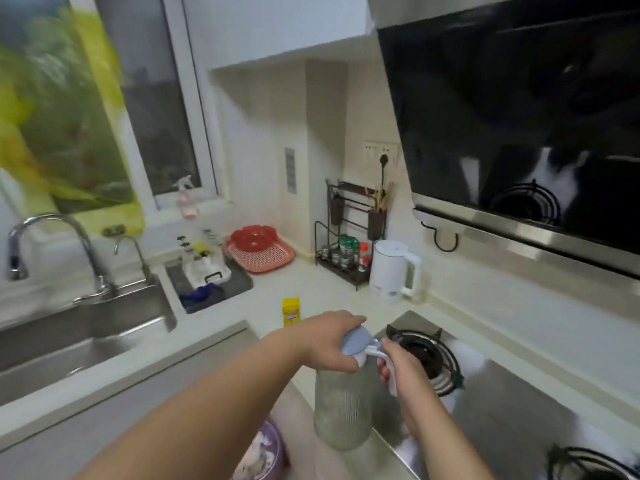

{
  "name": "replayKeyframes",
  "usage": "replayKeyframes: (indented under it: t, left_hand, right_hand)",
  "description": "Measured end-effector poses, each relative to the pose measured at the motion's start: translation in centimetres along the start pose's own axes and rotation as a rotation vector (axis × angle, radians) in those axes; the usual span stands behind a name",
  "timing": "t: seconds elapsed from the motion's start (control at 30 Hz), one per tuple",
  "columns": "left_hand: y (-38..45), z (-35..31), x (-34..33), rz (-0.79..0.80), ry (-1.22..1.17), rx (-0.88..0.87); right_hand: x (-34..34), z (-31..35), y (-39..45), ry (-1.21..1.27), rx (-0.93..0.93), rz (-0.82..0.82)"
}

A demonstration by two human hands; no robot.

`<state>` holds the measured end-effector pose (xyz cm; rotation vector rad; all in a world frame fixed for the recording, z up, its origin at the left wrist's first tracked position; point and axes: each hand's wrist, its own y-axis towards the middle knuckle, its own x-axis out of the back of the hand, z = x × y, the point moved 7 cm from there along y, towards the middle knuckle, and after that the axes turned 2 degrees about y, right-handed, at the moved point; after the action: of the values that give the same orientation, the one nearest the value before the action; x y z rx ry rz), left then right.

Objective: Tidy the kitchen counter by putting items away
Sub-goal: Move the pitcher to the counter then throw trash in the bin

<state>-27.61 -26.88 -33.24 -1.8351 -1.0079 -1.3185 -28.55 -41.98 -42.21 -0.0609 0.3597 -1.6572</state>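
A large blurred yellow-green shape (59, 116) fills the upper left in front of the dark window, too smeared to identify. At the bottom edge a purple patterned object (261, 452) is cut off and half hidden behind the left forearm. The far-right gas burner (588, 462) is also cropped by the frame.

The clear ribbed plastic pitcher (341, 407) with a blue-grey lid (356, 339) and white handle (389, 370) stands upright at the near edge of the stainless steel stove top (512, 403), just beside the white counter (277, 289). The left hand (329, 341) curls over the lid, gripping it from above. The right hand (403, 368) wraps its fingers round the handle, which hides most of it.

Above the stove hangs a black glass range hood (519, 109). The steel sink (79, 334) with its curved chrome tap (52, 244) lies to the left. Behind the pitcher sit a black gas burner (426, 355), a white electric kettle (393, 270), a black wire spice rack (346, 244), a pink perforated tray (263, 256) carrying a red bowl (252, 237), and a small yellow box (290, 311) standing near the left hand.
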Motion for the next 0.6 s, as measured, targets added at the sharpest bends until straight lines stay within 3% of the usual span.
replayKeyframes:
  t: [0.23, 0.4, 0.6]
  left_hand:
    - [-2.8, 13.1, 6.8, -0.151, -0.081, 0.082]
    - [1.5, 18.1, 11.2, -0.349, -0.022, 0.072]
    - [10.1, 23.2, 15.5, -0.493, 0.099, 0.059]
  right_hand:
    - [-13.6, 3.0, 3.2, -0.113, 0.095, 0.065]
    - [-17.5, 7.8, 8.7, -0.148, 0.205, -0.036]
    - [-20.7, 11.9, 19.2, 0.046, 0.264, -0.127]
